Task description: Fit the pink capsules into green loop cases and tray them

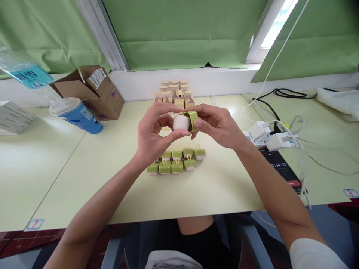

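Above the middle of the table, my left hand (157, 129) grips a small white rounded case (181, 122) between thumb and fingers. My right hand (217, 125) pinches a glossy green cover (193, 120), its open side facing left. The case's right end meets the cover's opening; how far in it sits I cannot tell. Below my hands stand two rows of similar small cases with green tops (177, 166), white bottoms and pale yellow loops. Farther back, by the wall, several small beige open boxes (178, 101) are grouped.
At left are a blue cup (84, 116), a clear plastic bottle (30, 74) with a blue label, a cardboard box (106, 99) and white boxes (14, 118). To the right, white chargers (277, 141) with tangled cables sit beside a phone (280, 164). Green blinds (185, 33) hang behind.
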The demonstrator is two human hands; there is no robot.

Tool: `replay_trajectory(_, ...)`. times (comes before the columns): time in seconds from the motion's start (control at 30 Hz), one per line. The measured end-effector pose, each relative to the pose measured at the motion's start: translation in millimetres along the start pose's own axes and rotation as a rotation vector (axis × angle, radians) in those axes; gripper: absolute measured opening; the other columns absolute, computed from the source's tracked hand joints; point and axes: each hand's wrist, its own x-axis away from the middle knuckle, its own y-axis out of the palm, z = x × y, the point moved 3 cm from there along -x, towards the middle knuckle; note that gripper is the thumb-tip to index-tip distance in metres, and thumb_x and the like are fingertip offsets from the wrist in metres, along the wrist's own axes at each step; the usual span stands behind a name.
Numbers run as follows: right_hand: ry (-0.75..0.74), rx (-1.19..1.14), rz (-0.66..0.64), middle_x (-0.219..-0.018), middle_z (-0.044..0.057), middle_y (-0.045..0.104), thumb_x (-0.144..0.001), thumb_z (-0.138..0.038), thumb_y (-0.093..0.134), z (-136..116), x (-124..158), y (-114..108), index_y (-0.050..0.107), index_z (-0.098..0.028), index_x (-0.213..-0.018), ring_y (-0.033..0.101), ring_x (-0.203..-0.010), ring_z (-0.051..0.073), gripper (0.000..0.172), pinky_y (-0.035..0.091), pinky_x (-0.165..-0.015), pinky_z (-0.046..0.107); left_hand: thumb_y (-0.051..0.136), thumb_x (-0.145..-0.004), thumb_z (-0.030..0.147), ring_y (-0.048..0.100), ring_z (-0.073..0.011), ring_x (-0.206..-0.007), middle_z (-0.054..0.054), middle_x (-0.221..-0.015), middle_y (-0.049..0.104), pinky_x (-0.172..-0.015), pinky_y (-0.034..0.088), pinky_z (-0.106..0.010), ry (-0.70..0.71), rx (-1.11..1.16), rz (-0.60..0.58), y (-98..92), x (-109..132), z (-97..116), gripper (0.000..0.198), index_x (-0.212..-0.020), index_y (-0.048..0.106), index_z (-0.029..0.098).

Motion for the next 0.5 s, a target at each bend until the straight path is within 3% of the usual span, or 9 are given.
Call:
replay_trajectory(0.2,0.025,0.022,0.027,-0.100,0.002,0.078,-0.098,-0.070,0.076,3.8,1.3,3.4,0.067,-0.027,-0.135,0.078,-0.084,0.017,0.058,0.070,-0.077,0.033,0.075,-0.100,0.065,0.078,-0.0232,-0.109,-0.007,-0.131,0.075,-0.074,0.070,-0.036,-0.012,-0.090,-0.048,1.6,1.0,0.6,0.037,-0.122,0.082,0.035)
replay_trajectory(0.3,0.056,0.027,0.000,-0.094,0.000,0.078,-0.102,-0.074,0.067,7.3,1.8,6.7,0.059,-0.030,-0.138,0.080,-0.088,0.018,0.058,0.070,-0.079,0.033,0.073,-0.102,0.063,0.079,-0.0207,-0.098,-0.005,-0.132,0.076,-0.068,0.070,-0.035,0.010,-0.104,-0.029,1.0,2.1,1.8,0.033,-0.111,0.086,0.034)
replay_trajectory(0.4,0.042,0.125,0.012,-0.106,0.003,0.078,-0.105,-0.075,0.060,7.8,2.6,9.1,0.059,-0.031,-0.137,0.079,-0.096,0.019,0.055,0.071,-0.081,0.035,0.076,-0.101,0.062,0.077,-0.0161,-0.083,-0.004,-0.127,0.077,-0.063,0.069,-0.034,-0.013,-0.095,0.008,1.6,3.5,0.9,0.031,-0.106,0.087,0.033)
replay_trajectory(0.5,-0.043,0.287,0.079,-0.137,0.007,0.071,-0.100,-0.069,0.073,4.4,4.1,10.7,0.062,-0.034,-0.142,0.075,-0.114,0.023,0.055,0.073,-0.088,0.038,0.080,-0.098,0.059,0.075,-0.0132,-0.076,-0.003,-0.124,0.078,-0.060,0.069,-0.031,-0.039,-0.068,0.053,2.9,3.8,-0.8,0.028,-0.107,0.086,0.033)
